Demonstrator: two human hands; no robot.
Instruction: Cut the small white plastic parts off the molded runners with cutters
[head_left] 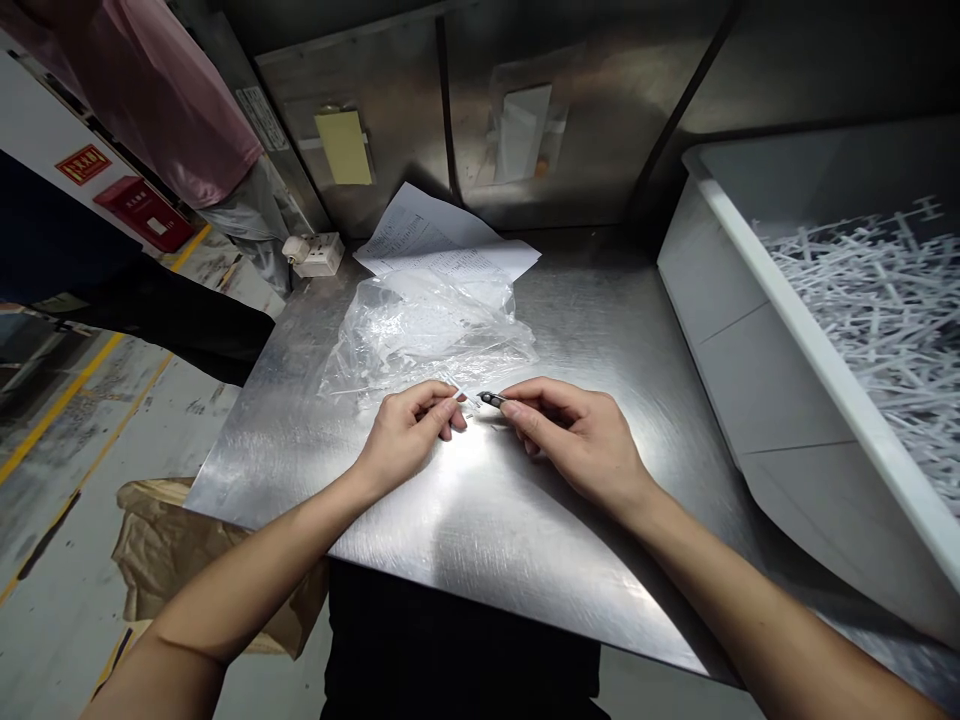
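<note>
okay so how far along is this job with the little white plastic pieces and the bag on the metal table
Done: hard to tell; the clear plastic bag lies crumpled on the steel table, contents unclear. In hand: the left hand pinches a thin white piece, while the right hand holds a small dark part against it. Left: seemingly most of it, since the white bin remains piled with white pieces.

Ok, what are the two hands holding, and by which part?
The right hand pinches a small dark piece by its near end. The left hand pinches a thin white strip; which part cannot be told.
</note>
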